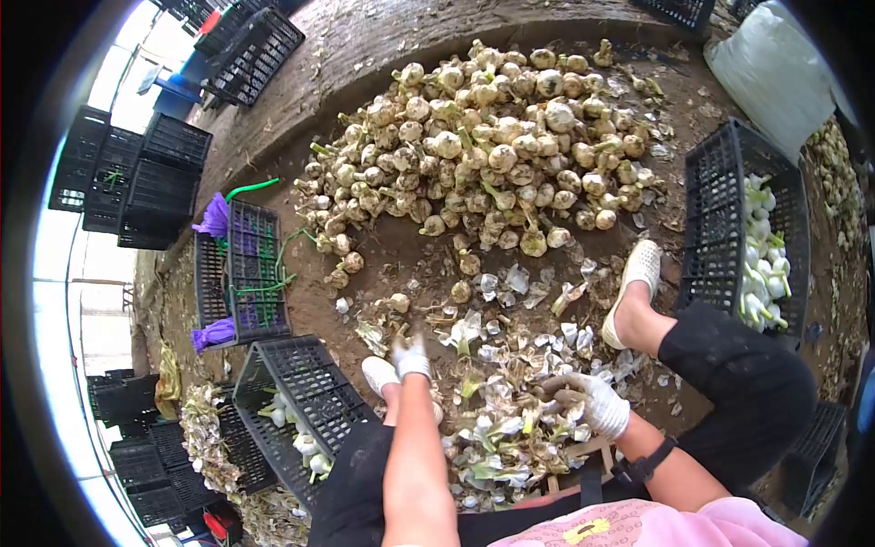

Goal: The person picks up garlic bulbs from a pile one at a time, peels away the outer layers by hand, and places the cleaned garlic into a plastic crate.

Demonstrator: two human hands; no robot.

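My left hand, in a pale glove, is stretched out over the peelings beside the left shoe. Its fingers are smeared by motion, and anything in them cannot be made out. My right hand, in a soiled white glove, is above the heap of garlic peelings between my legs. Its fingers are curled together, and what they hold is hidden. Beyond both hands lies a large pile of unpeeled garlic bulbs. Cleaned white garlic fills part of the crate at the right; more lies in the crate at the left.
A black crate stands by my right leg, another black crate by my left. A crate with purple and green ties is at the left. Stacked crates stand farther left. A white sack is at the upper right.
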